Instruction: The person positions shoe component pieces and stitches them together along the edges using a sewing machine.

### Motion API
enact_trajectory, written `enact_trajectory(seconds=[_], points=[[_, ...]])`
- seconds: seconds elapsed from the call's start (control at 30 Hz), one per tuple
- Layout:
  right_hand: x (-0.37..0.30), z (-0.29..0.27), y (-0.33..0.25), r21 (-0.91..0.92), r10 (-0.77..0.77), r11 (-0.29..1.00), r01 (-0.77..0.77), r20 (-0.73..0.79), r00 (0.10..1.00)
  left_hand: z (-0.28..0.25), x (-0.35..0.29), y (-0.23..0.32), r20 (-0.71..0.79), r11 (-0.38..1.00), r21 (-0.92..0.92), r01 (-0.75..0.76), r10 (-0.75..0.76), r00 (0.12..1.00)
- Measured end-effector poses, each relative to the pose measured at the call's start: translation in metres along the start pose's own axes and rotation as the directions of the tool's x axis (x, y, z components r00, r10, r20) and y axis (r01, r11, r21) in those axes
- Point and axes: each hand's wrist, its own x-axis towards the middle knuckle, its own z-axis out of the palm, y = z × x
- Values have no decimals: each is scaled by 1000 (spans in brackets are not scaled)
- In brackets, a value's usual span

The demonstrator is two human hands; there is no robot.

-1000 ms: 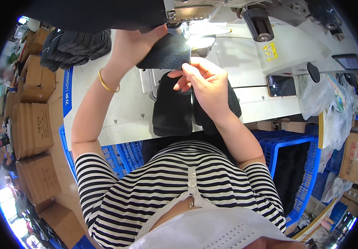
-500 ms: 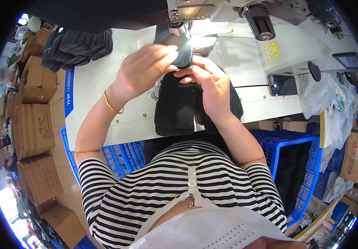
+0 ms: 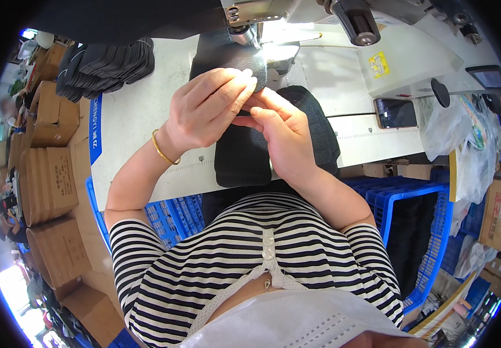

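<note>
A dark, knit-textured fabric piece with a rounded end (image 3: 218, 53) lies under the sewing machine's needle area (image 3: 250, 37), brightly lit. My left hand (image 3: 208, 107) is closed in a pinch at its near edge. Close beside it, my right hand (image 3: 288, 130) also pinches that edge, thumb and fingers together. The fingertips of both hands nearly meet, and the left fingers partly cover the piece. Below my hands, two piles of black fabric pieces lie side by side at the table's near edge: a left pile (image 3: 241, 159) and a right pile (image 3: 317, 122).
A tied stack of dark curved pieces (image 3: 108, 66) sits at the far left of the white table (image 3: 146, 133). A phone (image 3: 395, 113) lies on the right, near clear plastic bags (image 3: 447, 133). Blue crates (image 3: 384, 203) stand below the table. Cardboard boxes (image 3: 50, 180) line the left.
The fabric piece has shifted left and now lies flatter under the machine, with more of it showing. My left hand has come slightly lower, and my right hand has moved left and down.
</note>
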Motion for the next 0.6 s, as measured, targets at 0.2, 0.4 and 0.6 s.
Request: enact_trajectory(seconds=[0.2, 0.4, 0.6], points=[[2, 0, 3, 29, -25, 999, 25, -6, 1000, 2, 3, -3, 14, 996, 32, -80, 80, 997], [13, 2, 3, 62, -33, 997, 34, -22, 999, 4, 6, -4, 50, 993, 109, -40, 35, 998], [21, 5, -1, 81, -56, 995, 57, -5, 998, 5, 12, -6, 115, 991, 132, 32, -48, 992]])
